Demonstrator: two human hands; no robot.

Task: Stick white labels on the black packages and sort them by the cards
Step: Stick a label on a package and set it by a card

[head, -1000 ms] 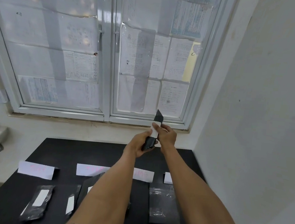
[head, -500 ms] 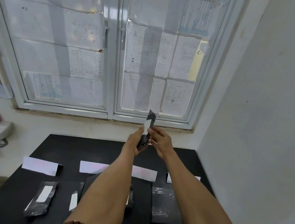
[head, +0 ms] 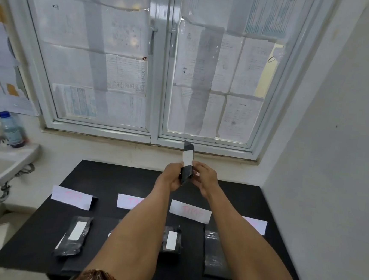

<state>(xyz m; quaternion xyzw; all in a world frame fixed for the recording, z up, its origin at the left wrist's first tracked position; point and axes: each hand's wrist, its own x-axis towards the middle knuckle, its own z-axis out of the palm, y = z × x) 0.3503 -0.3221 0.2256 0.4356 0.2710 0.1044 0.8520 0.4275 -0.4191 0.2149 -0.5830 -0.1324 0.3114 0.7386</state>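
- Here, a black package is gripped upright by the left hand, with fingers curled round its lower part, above the far side of the surface.
- The lower end of a white label is pinched against it by the right hand.
- The sticking step seems to be in hand.
- Next, the label should be smoothed flat and the package laid by the matching card.
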